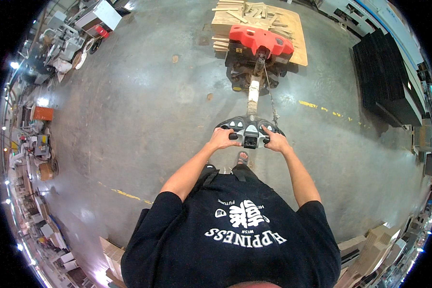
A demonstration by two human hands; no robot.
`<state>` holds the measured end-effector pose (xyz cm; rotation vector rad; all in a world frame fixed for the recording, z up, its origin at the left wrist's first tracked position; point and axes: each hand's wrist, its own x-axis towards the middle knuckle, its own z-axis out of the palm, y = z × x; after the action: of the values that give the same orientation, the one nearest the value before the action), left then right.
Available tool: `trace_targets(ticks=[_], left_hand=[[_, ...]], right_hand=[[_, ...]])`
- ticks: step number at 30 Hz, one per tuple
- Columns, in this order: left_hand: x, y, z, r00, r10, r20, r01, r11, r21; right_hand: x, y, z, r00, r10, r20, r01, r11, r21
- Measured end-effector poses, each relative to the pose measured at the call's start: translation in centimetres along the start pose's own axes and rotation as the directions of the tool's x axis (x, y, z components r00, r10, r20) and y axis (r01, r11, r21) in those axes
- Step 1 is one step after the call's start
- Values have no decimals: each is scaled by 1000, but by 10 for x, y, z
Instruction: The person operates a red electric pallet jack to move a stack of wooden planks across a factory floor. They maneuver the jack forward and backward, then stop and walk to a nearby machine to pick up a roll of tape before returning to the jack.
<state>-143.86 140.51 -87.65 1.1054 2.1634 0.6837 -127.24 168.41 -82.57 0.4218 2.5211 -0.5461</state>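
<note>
Both my hands are on the black and grey control handle (pixel 251 128) of a pallet truck. My left hand (pixel 222 138) wraps round the handle's left grip. On the right grip, my right hand (pixel 276 140) is closed, its index finger reaching over the top near the buttons. A worn, pale tiller arm (pixel 253 96) runs from the handle to the truck's body, which has a red cover (pixel 261 40). Beyond the cover lies a wooden board (pixel 296 41) bearing a heap of loose wood strips (pixel 254 12). The truck's forks are hidden.
Tall stacks of black panels (pixel 381 72) stand at the right. Machinery (pixel 65 45) and a red cylinder (pixel 101 31) are at the far left, above an orange box (pixel 43 114). Stacked boards (pixel 377 245) lie behind me on the right. Worn yellow lines (pixel 321 108) mark the concrete floor.
</note>
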Motion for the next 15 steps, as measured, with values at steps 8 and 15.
trace_targets(ticks=[8,15], left_hand=[[1,6,-7,999,-29,22,29,1000,5],[3,3,-20,992,-77,100,72,996,58]], right_hand=[[-2,0,3,998,-3,-71,3,1000,8],[5,-6,3,998,30,-55,-30,1000,3]])
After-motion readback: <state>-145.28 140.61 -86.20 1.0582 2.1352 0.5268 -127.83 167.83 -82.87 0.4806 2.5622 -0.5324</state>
